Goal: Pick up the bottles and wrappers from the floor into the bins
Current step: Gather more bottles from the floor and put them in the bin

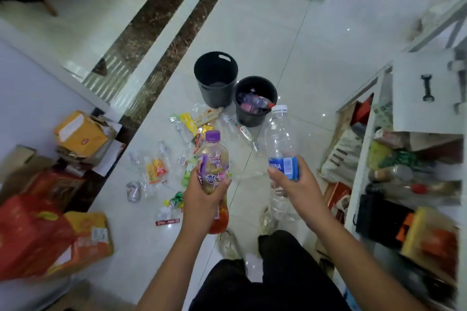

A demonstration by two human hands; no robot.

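Bottles and wrappers (157, 168) lie scattered on the floor (265, 33) before a tall bin (216, 91) and a short bin (249, 116) holding bottles. Left hand (204, 194) grips a purple-capped bottle (213, 156); right hand (294, 183) grips a blue-labelled bottle (279, 136), both upright.

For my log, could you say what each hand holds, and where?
Left hand: purple-capped plastic bottle, round its middle; right hand: clear white-capped bottle, at its blue label.

- The clear plastic bottle (280, 139) is showing a white cap and a blue label.
- The squat plastic bottle (213, 159) is wearing a purple cap and a purple label.
- The taller round plastic bin (214, 98) and the shorter round bin (250, 118) are both looking plain black.
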